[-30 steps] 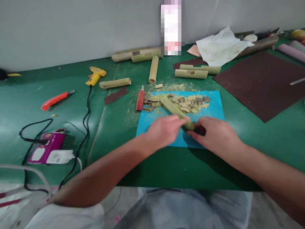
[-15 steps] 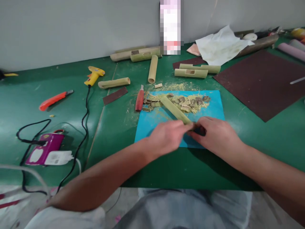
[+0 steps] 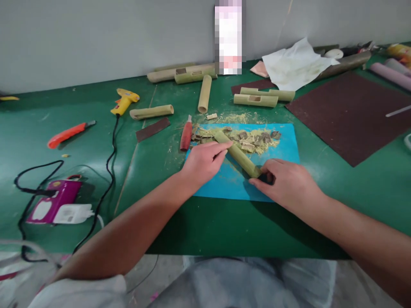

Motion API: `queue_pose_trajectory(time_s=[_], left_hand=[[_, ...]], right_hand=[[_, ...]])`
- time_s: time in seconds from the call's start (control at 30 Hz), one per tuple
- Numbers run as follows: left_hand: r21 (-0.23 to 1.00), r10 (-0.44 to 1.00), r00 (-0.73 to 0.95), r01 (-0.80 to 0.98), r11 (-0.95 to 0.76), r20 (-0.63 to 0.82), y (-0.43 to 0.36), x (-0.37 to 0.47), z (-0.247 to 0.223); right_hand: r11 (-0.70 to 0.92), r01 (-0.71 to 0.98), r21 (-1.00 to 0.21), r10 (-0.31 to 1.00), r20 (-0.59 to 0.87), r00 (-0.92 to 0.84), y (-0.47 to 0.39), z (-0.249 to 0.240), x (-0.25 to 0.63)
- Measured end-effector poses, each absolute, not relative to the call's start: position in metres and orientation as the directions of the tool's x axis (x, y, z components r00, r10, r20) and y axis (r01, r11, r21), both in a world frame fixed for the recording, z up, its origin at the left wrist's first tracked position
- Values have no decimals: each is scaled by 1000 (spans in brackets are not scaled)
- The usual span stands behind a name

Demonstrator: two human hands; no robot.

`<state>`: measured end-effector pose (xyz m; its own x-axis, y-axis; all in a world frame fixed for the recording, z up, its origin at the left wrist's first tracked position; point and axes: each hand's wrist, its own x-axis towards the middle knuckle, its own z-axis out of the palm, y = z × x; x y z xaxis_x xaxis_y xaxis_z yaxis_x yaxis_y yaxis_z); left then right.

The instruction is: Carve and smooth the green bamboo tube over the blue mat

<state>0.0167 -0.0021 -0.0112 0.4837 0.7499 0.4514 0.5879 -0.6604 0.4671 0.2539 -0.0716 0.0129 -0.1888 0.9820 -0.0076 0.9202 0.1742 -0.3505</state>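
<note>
A pale green bamboo tube (image 3: 241,157) lies slantwise over the blue sheet (image 3: 212,186). My left hand (image 3: 205,162) is closed at the upper part of the tube, index finger reaching onto its side. At the tube's lower end, my right hand (image 3: 285,177) pinches it between thumb and curled fingers. Something dark shows inside the right hand's curl; I cannot tell if it is shadow or a thin piece. Bamboo chips and shavings (image 3: 248,141) lie on the sheet behind the tube. A red-handled carving knife (image 3: 186,134) rests at the sheet's left edge.
Cut bamboo tubes (image 3: 256,100) lie toward the back. A large brown sandpaper sheet (image 3: 346,115) is at right, under a white paper (image 3: 297,64). On the left are a yellow glue gun (image 3: 123,102), an orange utility knife (image 3: 69,134) and a purple power strip (image 3: 58,201) with cords.
My left hand has moved from the tube's lower end up and left to its upper part. The right hand stays at the lower end. The view has shifted slightly.
</note>
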Motion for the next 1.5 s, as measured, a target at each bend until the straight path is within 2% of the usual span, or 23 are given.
queue_pose_trajectory(time_s=[0.1,0.23,0.37,0.5,0.67,0.8,0.9,1.07,1.17,1.3,1.43,1.5], left_hand=[[520,739,540,530,-670,403,-15,25,-9],[442,628,690,466,-766,361,-28,33,-10],[460,697,582,526,-715,418,-24,32,-11],[493,623,683,420,-762,381,-23,32,-12],[453,699,564,533,-715,441,-21,30,-11],[429,604,684,441,-789,408,-25,30,-11],[403,700,558,573,-713,446,-25,30,-11],[393,584,688,440,-808,431,-28,30,-11],[378,664,578,547,-747,475,-27,29,-10],[365,599,681,477,-799,421,-24,27,-10],[378,670,570,556,-740,475,-22,29,-11],[380,633,653,508,-773,416,-22,30,-11]], right_hand=[[183,920,-347,982,12,-191,-72,11,255],[198,915,-352,979,30,-200,-72,9,257],[188,919,-346,981,23,-192,-73,8,257],[214,919,-332,976,45,-211,-73,7,257],[199,927,-318,980,37,-197,-74,9,256],[221,921,-322,975,52,-215,-74,9,256],[211,923,-322,977,53,-205,-75,9,257],[211,919,-334,977,40,-210,-74,10,257],[178,922,-343,982,1,-189,-73,11,256],[193,921,-339,979,12,-201,-73,11,257],[192,919,-345,980,10,-201,-73,11,258],[203,917,-344,978,20,-209,-73,11,258]])
